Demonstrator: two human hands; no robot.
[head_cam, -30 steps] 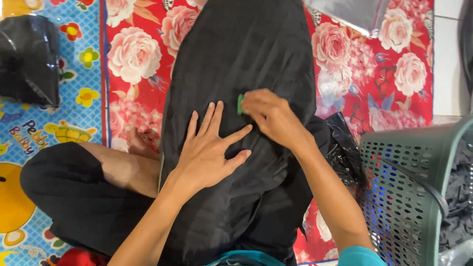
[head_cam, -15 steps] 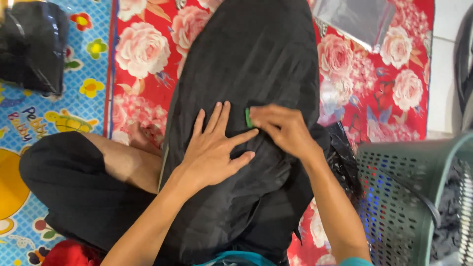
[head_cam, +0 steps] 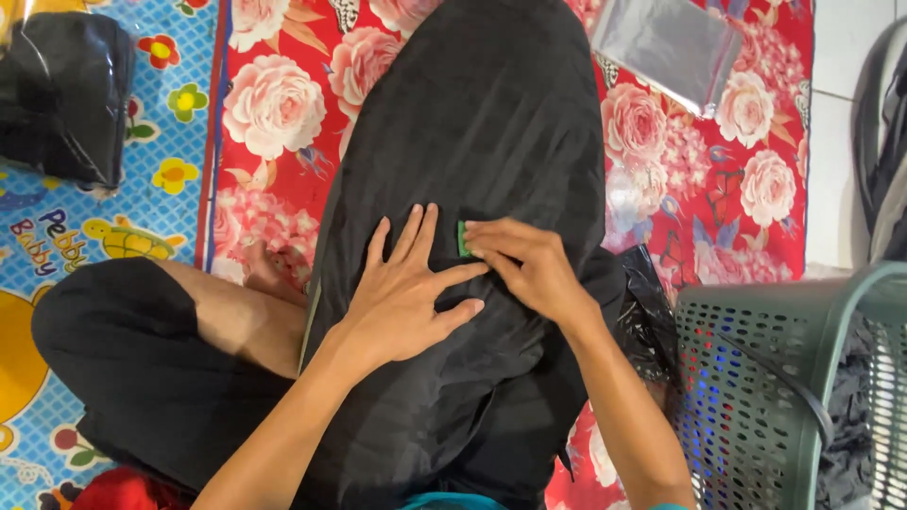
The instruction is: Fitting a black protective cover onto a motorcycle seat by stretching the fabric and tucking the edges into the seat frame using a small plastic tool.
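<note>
— Two hands on black garment (head_cam: 491, 123), spread over lap and red floral mat (head_cam: 274, 104)?
— Confirmed. Left hand (head_cam: 406, 293): fingers splayed, flat, pressing fabric, grasping nothing. Right hand (head_cam: 529, 269): fingertips pinched on small green tag (head_cam: 463, 239) at garment's middle. Green mesh basket (head_cam: 756, 378) just beside right forearm.

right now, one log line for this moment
left hand: flat on black cloth | right hand: fingers on green tag | cloth over lap, on flowered mat | basket at right
</note>
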